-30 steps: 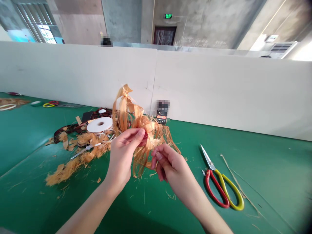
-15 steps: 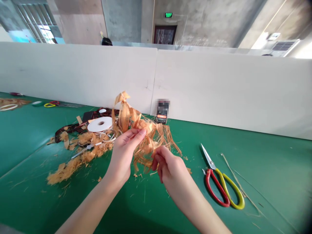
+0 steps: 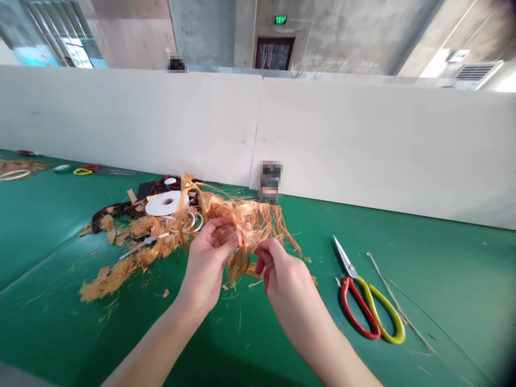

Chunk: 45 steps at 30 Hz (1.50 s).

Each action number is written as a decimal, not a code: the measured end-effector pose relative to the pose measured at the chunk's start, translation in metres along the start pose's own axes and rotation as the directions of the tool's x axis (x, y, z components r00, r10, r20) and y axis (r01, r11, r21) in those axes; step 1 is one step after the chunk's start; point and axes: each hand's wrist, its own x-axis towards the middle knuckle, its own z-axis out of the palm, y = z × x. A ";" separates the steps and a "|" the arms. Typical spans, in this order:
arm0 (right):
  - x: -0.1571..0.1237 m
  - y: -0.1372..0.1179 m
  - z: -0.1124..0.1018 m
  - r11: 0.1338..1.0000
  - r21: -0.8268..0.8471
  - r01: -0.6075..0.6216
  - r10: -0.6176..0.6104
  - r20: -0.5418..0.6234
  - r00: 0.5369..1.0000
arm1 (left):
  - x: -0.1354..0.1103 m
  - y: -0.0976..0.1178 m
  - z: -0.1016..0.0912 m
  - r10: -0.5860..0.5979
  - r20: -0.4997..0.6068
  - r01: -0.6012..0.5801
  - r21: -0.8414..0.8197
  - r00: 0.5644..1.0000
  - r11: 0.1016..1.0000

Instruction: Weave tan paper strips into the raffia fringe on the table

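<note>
Your left hand (image 3: pixel 205 269) and right hand (image 3: pixel 284 274) meet just above the green worktop (image 3: pixel 48 231), with the raffia bow (image 3: pixel 242 228) held between them in front of you, at about 12 o'clock from your wrists. Your left fingers (image 3: pixel 223 228) are curled in and clenched around the pinched middle of the bow, while your right fingers (image 3: pixel 263 258) close on the orange strands below it, so both hands are grasping it. Frayed ends hang down and spread out past your right hand. At 3 o'clock lie red-and-yellow-handled scissors (image 3: pixel 365 314), blades together and pointing toward 11 o'clock, with a thin straw strand (image 3: pixel 389 287) just beside them. At 9 o'clock a heap of shredded raffia (image 3: pixel 108 282) spreads over the worktop, and a slim metal tool (image 3: pixel 139 248) lies across it. Farther out at 10 o'clock are a white ribbon roll (image 3: pixel 164 203) and a dark ribbon (image 3: pixel 110 215). Another pair of scissors (image 3: pixel 86 171) lies far off at 10 o'clock. A blurred object (image 3: pixel 270 183) stands against the white partition (image 3: pixel 161 123) at 12 o'clock, and beyond that, high up, a green exit sign (image 3: pixel 280 20) hangs over a dark door (image 3: pixel 274 54).
</note>
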 end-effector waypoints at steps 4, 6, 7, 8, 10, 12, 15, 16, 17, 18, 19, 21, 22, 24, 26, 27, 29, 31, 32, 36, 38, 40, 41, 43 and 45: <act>0.000 0.000 -0.001 1.000 0.007 0.030 -0.030 -0.013 0.999 | -0.002 -0.007 0.000 0.034 -0.053 -0.032 0.046 0.998 0.998; 0.000 0.000 -0.001 0.999 0.003 0.033 -0.032 -0.017 0.999 | -0.003 -0.009 -0.001 0.103 -0.043 -0.097 0.123 0.994 0.988; 0.000 0.000 -0.001 1.000 0.001 0.030 -0.030 -0.015 0.999 | -0.004 -0.011 -0.002 0.141 -0.037 -0.133 0.168 0.989 0.977; 0.000 -0.001 -0.001 1.000 -0.002 0.024 -0.024 -0.011 1.000 | -0.004 -0.012 -0.003 0.177 -0.033 -0.167 0.209 0.984 0.964; -0.001 -0.001 -0.001 1.000 -0.006 0.002 -0.002 0.003 1.000 | -0.006 -0.013 -0.004 0.239 -0.027 -0.223 0.270 0.971 0.936; 0.000 -0.002 -0.002 1.000 -0.002 -0.020 0.020 0.014 1.000 | -0.007 -0.013 -0.004 0.278 -0.031 -0.259 0.280 0.960 0.924; 0.000 -0.003 -0.004 1.000 0.010 -0.019 0.019 0.034 0.999 | -0.009 -0.010 -0.003 0.295 -0.029 -0.278 0.251 0.955 0.927; 0.000 -0.003 -0.005 1.000 0.013 -0.013 0.013 0.037 0.999 | -0.010 -0.009 -0.003 0.301 -0.024 -0.285 0.260 0.953 0.922; 0.000 -0.003 -0.005 1.000 0.014 -0.004 0.004 0.038 0.999 | -0.010 -0.008 -0.003 0.313 -0.019 -0.296 0.283 0.949 0.913; 0.000 -0.003 -0.006 1.000 0.013 0.003 -0.003 0.036 0.999 | -0.010 -0.008 -0.003 0.328 -0.016 -0.307 0.312 0.945 0.899; -0.001 -0.003 -0.006 1.000 0.010 0.009 -0.009 0.031 0.999 | -0.010 -0.007 -0.003 0.344 -0.019 -0.318 0.338 0.939 0.886; -0.001 -0.004 -0.006 1.000 -0.004 0.015 -0.015 0.031 0.999 | -0.010 -0.006 -0.004 0.358 -0.026 -0.327 0.348 0.934 0.879; -0.001 -0.004 -0.007 1.000 -0.015 0.013 -0.012 0.033 0.999 | -0.010 -0.006 -0.004 0.347 -0.026 -0.321 0.323 0.938 0.890; -0.002 -0.004 -0.007 1.000 -0.030 -0.001 0.002 0.038 0.999 | -0.010 -0.007 -0.003 0.288 -0.026 -0.275 0.231 0.957 0.933; -0.002 -0.005 -0.008 1.000 -0.022 -0.014 0.015 0.041 0.999 | -0.011 -0.008 0.000 0.186 -0.024 -0.182 0.133 0.982 0.974; -0.002 -0.004 -0.008 1.000 -0.016 -0.019 0.019 0.041 0.999 | -0.012 -0.008 0.002 0.136 -0.024 -0.133 0.092 0.990 0.987; -0.002 -0.004 -0.007 1.000 -0.001 -0.019 0.019 0.045 0.999 | -0.013 -0.007 0.006 0.065 -0.025 -0.065 0.028 0.998 0.998; -0.001 -0.002 -0.006 1.000 0.022 -0.006 0.005 0.040 0.999 | -0.016 -0.005 0.009 0.046 -0.007 -0.046 -0.035 0.999 0.998; -0.001 -0.001 -0.006 0.999 0.044 0.003 -0.005 0.038 0.999 | -0.017 -0.003 0.010 0.044 0.012 -0.043 -0.077 0.999 0.996; 0.000 0.001 -0.004 0.987 0.160 0.015 -0.022 0.041 0.999 | -0.022 0.004 0.008 -0.009 0.120 0.042 -0.269 0.993 0.962; 0.001 0.002 -0.004 0.982 0.189 0.009 -0.016 0.038 0.999 | -0.023 0.005 0.008 -0.037 0.135 0.075 -0.290 0.990 0.954; 0.002 0.002 -0.003 0.982 0.188 0.009 -0.017 0.037 0.999 | -0.022 0.004 0.009 -0.039 0.101 0.060 -0.222 0.994 0.973; 0.002 0.002 -0.003 0.985 0.174 0.009 -0.016 0.040 0.999 | -0.021 0.002 0.010 -0.035 0.072 0.047 -0.169 0.997 0.985; 0.002 0.001 -0.002 0.991 0.131 -0.001 -0.005 0.046 0.999 | -0.018 -0.001 0.013 -0.017 0.011 0.018 -0.082 1.000 0.996; 0.001 0.001 -0.003 0.996 0.090 -0.020 0.016 0.049 0.999 | -0.016 -0.005 0.015 0.000 -0.033 -0.002 -0.061 0.999 0.998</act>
